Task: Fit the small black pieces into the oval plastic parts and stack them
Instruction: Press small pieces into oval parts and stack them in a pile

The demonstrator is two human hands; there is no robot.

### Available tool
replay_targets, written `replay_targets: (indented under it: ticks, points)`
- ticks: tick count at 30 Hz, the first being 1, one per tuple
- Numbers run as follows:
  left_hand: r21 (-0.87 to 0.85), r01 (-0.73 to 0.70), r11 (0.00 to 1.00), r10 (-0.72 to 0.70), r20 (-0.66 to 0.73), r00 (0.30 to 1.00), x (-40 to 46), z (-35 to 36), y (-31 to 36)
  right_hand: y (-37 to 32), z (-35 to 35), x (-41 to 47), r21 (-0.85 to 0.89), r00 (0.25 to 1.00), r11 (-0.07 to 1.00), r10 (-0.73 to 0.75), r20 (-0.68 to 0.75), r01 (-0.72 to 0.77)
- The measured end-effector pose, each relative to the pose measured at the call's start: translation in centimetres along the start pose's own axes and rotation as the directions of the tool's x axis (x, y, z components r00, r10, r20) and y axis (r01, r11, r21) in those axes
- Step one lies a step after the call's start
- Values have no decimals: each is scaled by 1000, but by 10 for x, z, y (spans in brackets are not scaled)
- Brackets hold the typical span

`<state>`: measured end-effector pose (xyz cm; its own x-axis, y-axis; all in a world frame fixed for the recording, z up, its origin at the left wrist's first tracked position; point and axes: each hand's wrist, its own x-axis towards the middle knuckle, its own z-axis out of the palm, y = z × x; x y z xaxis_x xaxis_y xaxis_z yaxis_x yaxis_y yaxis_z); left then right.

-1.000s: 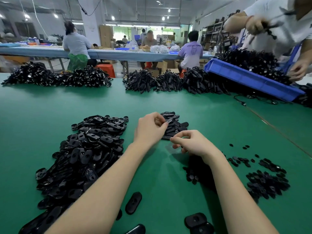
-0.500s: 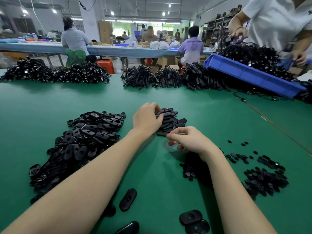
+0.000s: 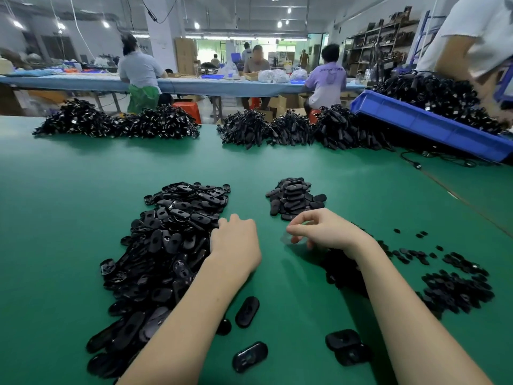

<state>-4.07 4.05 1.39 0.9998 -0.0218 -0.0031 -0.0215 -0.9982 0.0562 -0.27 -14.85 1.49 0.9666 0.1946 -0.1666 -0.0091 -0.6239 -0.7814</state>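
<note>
— Left hand [image 3: 236, 243]?
— Down at the near right edge of the big heap of oval parts [image 3: 166, 245], knuckles up, fingers curled in among the pieces. Touching them for sure; whether gripping one, cannot tell, since the fingertips are hidden.

— Right hand [image 3: 324, 232]?
— Just above the green table [image 3: 69, 195], thumb and forefinger pinched narrow, other fingers loosely curled. Something pale and blurred at the fingertips; too smeared to name.

— Between the hands?
— Bare green, hands close but apart.

— Finished stack?
— Small pile of stacked ovals [image 3: 294, 198] just beyond the right hand, well apart from the big heap.

— Small black pieces?
— Scattered heap of small pieces [image 3: 455, 287] to the right, more strung along towards the wrist, partly hidden under the right forearm.

— Near edge?
— Several loose ovals: one lying flat [image 3: 247, 312] between the forearms, another lower down [image 3: 249, 357], two overlapping [image 3: 347, 345] beside the right forearm.

— Farther off?
— Bundles of black cables [image 3: 291, 129] in a row along the far edge, a blue bin [image 3: 427, 126] tilted on the right, heaped with the same. Person in a white shirt [image 3: 477, 31] beside it. Other workers seated at a long blue table [image 3: 194, 86] behind.
</note>
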Motion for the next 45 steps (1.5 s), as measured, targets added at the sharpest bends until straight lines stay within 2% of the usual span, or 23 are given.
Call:
replay_targets:
  ticks: [7,12,15,18,21,23,28,30,33,45]
  points:
    - [-99,-35,994,37,19,999,0,-4,-3,-2,1,0,-49,999,999,-8,50,10]
    - [-233,-57,971,28,-124,992,1,-5,-4,1,-6,-2,-28,999,1000,1,37,0]
    - [-438,-122,891,18,-234,972,7,-6,1,1,-15,-5,-74,1000,997,8,16,-7]
    - [-719,-155,678,-14,-224,975,9,-5,8,1,-26,-7,-227,999,974,16,-41,-25]
    - [-947,-63,316,-31,-77,997,9,2,11,0,-34,-9,-368,995,927,48,-88,-77]
    - [-993,32,110,-30,29,999,9,7,13,0,-37,-9,-425,989,897,74,-125,-121]
    - [-982,123,-142,-58,132,990,11,15,15,1,-37,-11,-528,963,821,91,-252,-216]
    - [-967,140,-212,-54,154,987,11,16,15,4,-36,-12,-543,954,804,98,-283,-243]
    - [-953,157,-258,-31,171,985,12,18,17,8,-31,-10,-522,945,816,87,-317,-250]
    - [-928,206,-309,-4,217,976,13,22,15,13,-17,-3,-491,888,819,50,-456,-298]
